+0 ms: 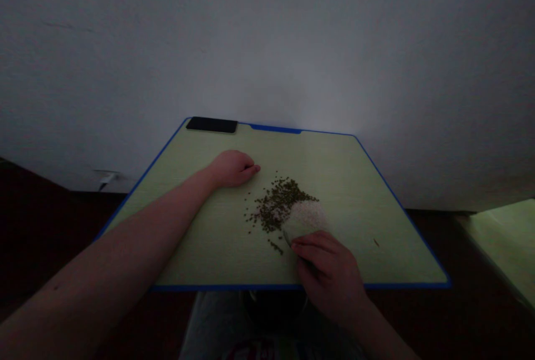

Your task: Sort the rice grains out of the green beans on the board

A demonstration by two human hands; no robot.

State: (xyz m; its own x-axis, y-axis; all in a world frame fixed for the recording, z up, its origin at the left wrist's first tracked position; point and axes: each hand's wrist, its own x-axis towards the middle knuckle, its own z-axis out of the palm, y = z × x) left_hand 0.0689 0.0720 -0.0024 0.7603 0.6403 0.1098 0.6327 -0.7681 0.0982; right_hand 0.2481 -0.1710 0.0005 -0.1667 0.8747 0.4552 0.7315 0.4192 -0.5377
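Note:
Small dark green beans (278,204) lie scattered in a loose heap on the board-like tabletop (200,254). Against their right side is a pale patch of fine, rice-like grains (307,216). My right hand (330,271) is closed at the near edge of the pale grains, fingertips pinched together. A thin curved edge shows by those fingertips, too dim to name. Left of the beans and a little farther back, my left hand (234,168) rests on the tabletop in a loose fist, apart from the beans. No object shows in it.
A black phone (212,125) lies at the far left corner. Blue edging (276,129) runs round the tabletop, which stands close to a pale wall (267,42). A small brown sliver (377,242) lies on the right. Another pale surface (510,237) stands at far right.

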